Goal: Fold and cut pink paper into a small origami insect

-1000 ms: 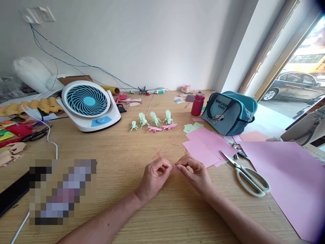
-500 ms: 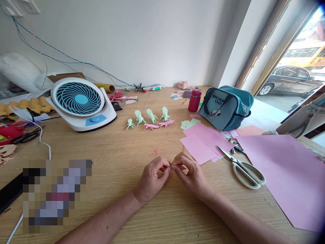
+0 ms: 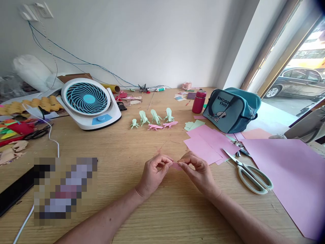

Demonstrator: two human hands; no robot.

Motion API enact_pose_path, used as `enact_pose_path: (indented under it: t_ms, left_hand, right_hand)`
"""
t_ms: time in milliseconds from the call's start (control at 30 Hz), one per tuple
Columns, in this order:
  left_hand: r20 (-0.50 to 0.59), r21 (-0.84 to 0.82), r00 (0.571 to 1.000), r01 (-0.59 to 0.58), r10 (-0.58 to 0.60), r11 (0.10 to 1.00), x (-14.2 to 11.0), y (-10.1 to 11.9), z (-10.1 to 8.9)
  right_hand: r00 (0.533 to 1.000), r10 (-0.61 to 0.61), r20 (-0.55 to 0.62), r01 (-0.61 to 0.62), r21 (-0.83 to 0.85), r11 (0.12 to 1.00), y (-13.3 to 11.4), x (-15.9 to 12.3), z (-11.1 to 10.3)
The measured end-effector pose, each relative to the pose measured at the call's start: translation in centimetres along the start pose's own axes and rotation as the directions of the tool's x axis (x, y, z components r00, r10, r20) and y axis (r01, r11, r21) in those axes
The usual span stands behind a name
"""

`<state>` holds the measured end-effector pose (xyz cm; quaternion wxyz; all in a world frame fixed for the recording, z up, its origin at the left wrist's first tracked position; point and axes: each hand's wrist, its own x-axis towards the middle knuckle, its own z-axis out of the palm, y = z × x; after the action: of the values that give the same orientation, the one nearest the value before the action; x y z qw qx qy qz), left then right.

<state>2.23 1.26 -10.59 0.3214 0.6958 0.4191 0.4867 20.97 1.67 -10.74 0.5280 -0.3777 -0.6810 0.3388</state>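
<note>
**What the view leaves unclear**

The small pink paper piece (image 3: pixel 176 165) sits mostly hidden between the fingertips of the left hand (image 3: pixel 152 175) and right hand (image 3: pixel 199 174), its shape unreadable. A pixelated patch (image 3: pixel 65 190) masks part of the table (image 3: pixel 114 145). The large pink sheet (image 3: pixel 291 176) runs off the right edge.

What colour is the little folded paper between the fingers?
Pink. The head view shows the folded paper pinched between the left hand and right hand.
</note>
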Motion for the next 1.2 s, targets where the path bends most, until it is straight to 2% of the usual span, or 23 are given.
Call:
enact_pose_path:
  t_ms: [200,333,467,633,767,967,1100,1200]
  left_hand:
    - [0.002,-0.029,1.000,0.001,-0.001,1.000,0.2,0.0,0.0]
    - [0.003,-0.030,1.000,0.018,-0.018,0.999,0.2,0.1,-0.1]
    - [-0.005,-0.127,0.992,0.121,-0.123,0.984,0.4,-0.1,-0.1]
    - [-0.011,-0.293,0.960,0.264,-0.280,0.919,0.7,-0.2,0.0]
    - [0.016,-0.359,0.936,0.333,-0.352,0.872,0.9,-0.1,0.0]
    - [0.101,-0.486,0.893,0.429,-0.439,0.761,0.8,-0.3,0.1]
    - [0.174,-0.578,0.865,0.477,-0.471,0.662,0.7,-0.4,0.1]
    - [0.278,-0.611,0.837,0.532,-0.470,0.586,0.7,-0.2,0.1]
  right_hand:
    - [1.000,0.019,0.016,-0.019,0.042,0.999,0.2,0.0,-0.1]
    - [0.993,0.102,0.057,-0.106,0.079,0.991,-0.3,0.1,-0.4]
    - [0.970,0.231,0.071,-0.240,0.175,0.955,-0.7,0.2,-0.4]
    - [0.956,0.267,0.125,-0.290,0.238,0.927,-0.1,0.2,0.2]
    - [0.960,0.261,0.103,-0.279,0.254,0.926,0.6,0.1,0.4]
    - [0.979,0.193,0.067,-0.203,0.216,0.955,0.2,0.0,0.1]
    - [0.987,0.143,0.075,-0.156,0.222,0.962,0.2,-0.2,0.0]
    - [0.988,0.102,0.114,-0.123,0.203,0.971,0.4,-0.2,0.0]
